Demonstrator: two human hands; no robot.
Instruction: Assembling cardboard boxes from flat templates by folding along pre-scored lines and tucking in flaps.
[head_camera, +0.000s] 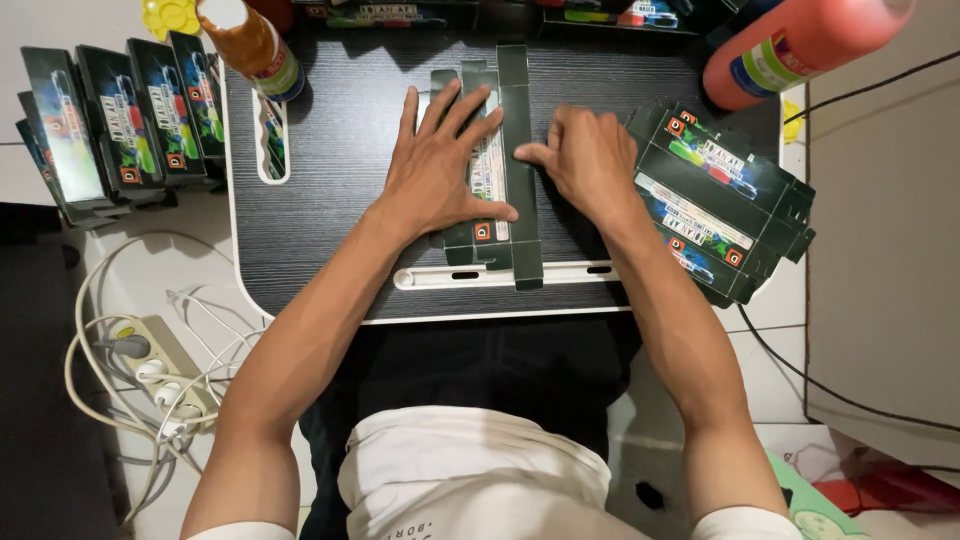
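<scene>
Nearest the camera is the person's white shirt (470, 480), with dark trousers below the edge of a small black lap surface (330, 200) with a white rim. Both bare forearms reach forward over it. In the middle of the surface lies a flat, unfolded dark carton blank (515, 150) with coloured print, its long strip running away from the person. The left hand (440, 160) lies on the blank's left part, palm down, fingers spread wide and flat, pressing rather than gripping. The right hand (585, 160) is loosely curled, knuckles up, its thumb pushed against the blank's long central strip; it clasps nothing. Just right of that hand, a stack of more flat blanks (730, 210) overhangs the surface's right edge. On the left, beside the surface, a row of assembled dark boxes (120, 120) stands upright. An orange bottle (250, 45) stands at the far left corner, and a larger red bottle (800, 45) lies at the far right. A white power strip (165, 370) with tangled cables lies on the floor at lower left.
</scene>
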